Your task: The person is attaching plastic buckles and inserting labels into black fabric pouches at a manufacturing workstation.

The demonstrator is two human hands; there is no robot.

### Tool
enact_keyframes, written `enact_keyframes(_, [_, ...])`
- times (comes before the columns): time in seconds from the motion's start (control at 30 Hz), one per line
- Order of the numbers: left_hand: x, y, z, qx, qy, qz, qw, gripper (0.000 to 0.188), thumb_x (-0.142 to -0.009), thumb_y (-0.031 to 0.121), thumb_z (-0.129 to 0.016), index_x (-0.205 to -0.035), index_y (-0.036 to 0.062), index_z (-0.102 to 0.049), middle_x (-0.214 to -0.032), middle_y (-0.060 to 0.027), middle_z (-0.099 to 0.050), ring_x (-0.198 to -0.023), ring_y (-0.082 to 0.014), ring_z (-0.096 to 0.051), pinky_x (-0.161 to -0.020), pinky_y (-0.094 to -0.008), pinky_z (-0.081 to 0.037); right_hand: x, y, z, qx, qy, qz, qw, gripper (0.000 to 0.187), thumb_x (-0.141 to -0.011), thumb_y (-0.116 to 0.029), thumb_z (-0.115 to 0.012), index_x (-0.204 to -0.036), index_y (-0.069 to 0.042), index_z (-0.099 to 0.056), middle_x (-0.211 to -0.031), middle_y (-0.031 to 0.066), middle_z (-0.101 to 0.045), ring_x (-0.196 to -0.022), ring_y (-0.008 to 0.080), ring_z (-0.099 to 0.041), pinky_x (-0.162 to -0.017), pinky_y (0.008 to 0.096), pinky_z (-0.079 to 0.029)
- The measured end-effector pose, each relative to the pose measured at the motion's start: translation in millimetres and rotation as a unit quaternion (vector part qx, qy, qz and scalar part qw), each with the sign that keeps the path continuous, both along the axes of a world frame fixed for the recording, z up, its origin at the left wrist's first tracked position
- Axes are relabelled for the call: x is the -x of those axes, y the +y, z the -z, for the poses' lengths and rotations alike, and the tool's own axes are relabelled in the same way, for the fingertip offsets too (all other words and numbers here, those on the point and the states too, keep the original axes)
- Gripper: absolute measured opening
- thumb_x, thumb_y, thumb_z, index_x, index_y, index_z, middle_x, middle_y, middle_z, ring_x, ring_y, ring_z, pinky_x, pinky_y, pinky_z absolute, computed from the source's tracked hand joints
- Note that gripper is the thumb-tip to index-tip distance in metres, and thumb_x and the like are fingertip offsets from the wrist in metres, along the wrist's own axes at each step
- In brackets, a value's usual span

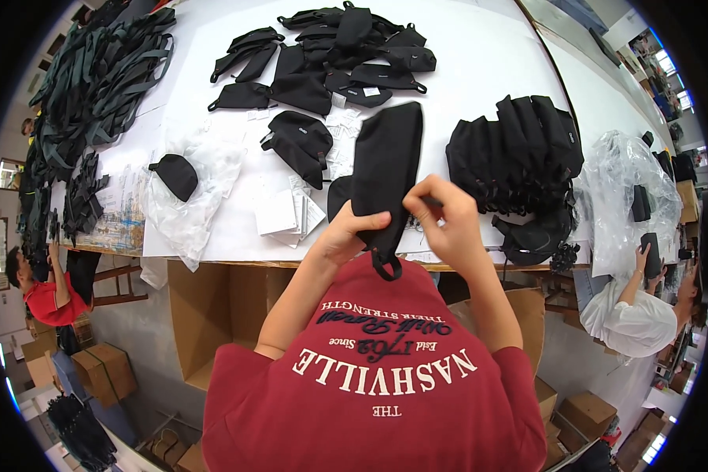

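Observation:
My left hand [350, 234] grips a long black fabric pouch [387, 161] near its lower end, thumb on top, holding it upright above the table's near edge. A black loop hangs from the pouch's lower end. Close to the pouch's right edge, my right hand [450, 214] is closed in a pinch; whatever lies between the fingertips is too small to make out. Just left of the pouch lie another black pouch [299, 145] and a stack of white cards [285, 216]. Part of a further black piece shows behind my left hand.
Black pouches pile up at the far middle [346, 39], with an overlapping row [519, 149] at right. Dark straps [102, 79] heap at far left. Clear plastic bags [200, 181] lie on the table [189, 94]. Cardboard boxes [193, 315] stand below; people work on both sides.

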State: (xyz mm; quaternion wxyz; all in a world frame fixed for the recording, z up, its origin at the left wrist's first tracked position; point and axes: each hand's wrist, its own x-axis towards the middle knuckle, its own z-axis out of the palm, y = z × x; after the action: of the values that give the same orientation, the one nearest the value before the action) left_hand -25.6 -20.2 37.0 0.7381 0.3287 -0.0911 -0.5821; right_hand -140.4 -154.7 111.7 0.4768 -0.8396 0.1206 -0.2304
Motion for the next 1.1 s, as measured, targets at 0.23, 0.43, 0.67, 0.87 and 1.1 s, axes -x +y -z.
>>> enact_keyframes(0.23, [-3.5,0.5,7.2,0.035,0.080,-0.009,0.996,0.040,-0.084,0.016,-0.068,-0.117,-0.0016,-0.053,-0.108,-0.0113,-0.062,-0.096,-0.0200,-0.062,-0.083,-0.0315,-0.051,12.4,22.4,9.2,-0.013,0.041,-0.073,0.996,0.007,-0.083,0.001,-0.062,-0.081,0.001,-0.056,-0.068,0.0081,-0.055,-0.054,0.0141,-0.051,-0.052,0.0245,-0.042])
enact_keyframes(0.43, [-2.8,1.7,1.0,0.037,0.018,0.027,0.999,0.039,-0.086,0.018,-0.066,-0.118,-0.0018,-0.053,-0.108,-0.0116,-0.062,-0.096,-0.0196,-0.062,-0.083,-0.0305,-0.051,6.7,7.8,-1.2,0.068,0.024,-0.066,0.995,0.011,-0.080,-0.007,-0.066,-0.080,-0.003,-0.057,-0.071,0.0077,-0.057,-0.057,0.0224,-0.055,-0.052,0.0306,-0.043])
enact_keyframes(0.67, [-8.4,0.0,-12.9,0.030,0.023,-0.045,0.998,0.041,-0.083,0.016,-0.068,-0.116,-0.0024,-0.053,-0.104,-0.0113,-0.063,-0.095,-0.0190,-0.062,-0.084,-0.0304,-0.050,-4.4,16.2,-0.9,0.059,-0.005,-0.050,0.997,0.010,-0.080,-0.007,-0.067,-0.081,-0.003,-0.058,-0.071,0.0078,-0.056,-0.057,0.0220,-0.055,-0.051,0.0293,-0.042])
enact_keyframes(0.87, [-4.2,9.7,-10.5,-0.024,-0.113,0.045,0.992,0.053,-0.074,0.009,-0.076,-0.120,-0.0029,-0.052,-0.106,-0.0059,-0.061,-0.096,-0.0136,-0.058,-0.085,-0.0277,-0.045,1.2,-7.1,-6.7,0.073,-0.077,0.043,0.993,0.009,-0.082,-0.005,-0.066,-0.082,-0.003,-0.058,-0.068,0.0028,-0.055,-0.055,0.0110,-0.051,-0.050,0.0237,-0.039])
enact_keyframes(1.1, [12.6,10.1,-12.3,-0.023,-0.026,-0.009,0.999,0.050,-0.084,0.036,-0.067,-0.116,0.0006,-0.052,-0.095,-0.0108,-0.061,-0.077,-0.0168,-0.060,-0.068,-0.0272,-0.048,-14.8,-14.3,-12.0,-0.128,-0.151,0.100,0.975,0.020,-0.086,-0.011,-0.066,-0.101,-0.002,-0.057,-0.078,-0.0005,-0.053,-0.063,0.0030,-0.045,-0.054,0.0178,-0.036])
